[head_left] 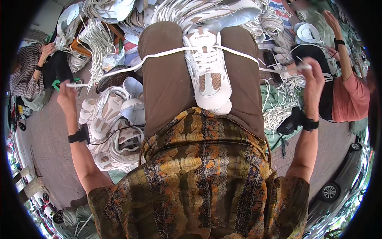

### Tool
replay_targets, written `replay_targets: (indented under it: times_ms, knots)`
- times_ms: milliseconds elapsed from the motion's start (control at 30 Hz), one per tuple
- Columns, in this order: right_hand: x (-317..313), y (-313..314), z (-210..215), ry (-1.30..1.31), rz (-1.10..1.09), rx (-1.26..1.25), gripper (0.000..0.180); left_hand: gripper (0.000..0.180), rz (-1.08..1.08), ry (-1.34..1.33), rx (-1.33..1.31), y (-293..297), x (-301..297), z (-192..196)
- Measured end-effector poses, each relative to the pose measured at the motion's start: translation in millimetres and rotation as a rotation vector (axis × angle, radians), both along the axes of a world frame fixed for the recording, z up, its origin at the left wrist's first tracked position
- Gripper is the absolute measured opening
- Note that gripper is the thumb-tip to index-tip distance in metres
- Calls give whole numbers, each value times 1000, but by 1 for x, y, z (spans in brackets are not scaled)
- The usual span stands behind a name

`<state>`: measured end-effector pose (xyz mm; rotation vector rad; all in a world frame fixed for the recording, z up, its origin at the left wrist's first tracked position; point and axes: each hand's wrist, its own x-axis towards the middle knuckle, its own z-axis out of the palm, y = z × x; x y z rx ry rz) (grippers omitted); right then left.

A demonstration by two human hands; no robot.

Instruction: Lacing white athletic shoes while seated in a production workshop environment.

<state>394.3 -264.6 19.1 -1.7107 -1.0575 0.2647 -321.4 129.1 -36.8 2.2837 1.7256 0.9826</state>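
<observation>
Head view: looking down on a white shoe (207,73) resting in the middle dip of a brown-trousered lap (242,87), tongue toward the far edge, toe pointing to the near edge and close to the patterned shirt (203,159). Threaded across the shoe and drawn out past both side edges of the lap: a white lace (159,52). Pinched narrowly on one end by the grip of the left hand (67,97). On the other end, apparently pinched likewise by the grip of the right hand (315,81), but too blurred there to tell the exact finger contact.

Could finish with one lace tail longer, if tugged harder from one side. Could lift or twist the shoe out of the dip, braced as far as visible only by the lap. Could lose the right-hand end through a loose pinch during a quick pull. Might snag on the piled shoes (109,107) just beyond the lap's left edge, or tangle among the loose laces (276,105) heaped past its right edge, by dropping too low. Possibly tight at the upper rows yet slack near the toe, from tension failing to reach the lower crossings.
</observation>
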Motion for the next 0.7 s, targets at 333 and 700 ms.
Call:
replay_targets:
  times_ms: [333,700]
  knots:
    - [-130,150,-17,-3,444,-70,13,17,-763,-320,15,-105,320,48]
    - [-126,151,-32,-467,558,-96,8,13,-871,-86,-36,-127,356,12]
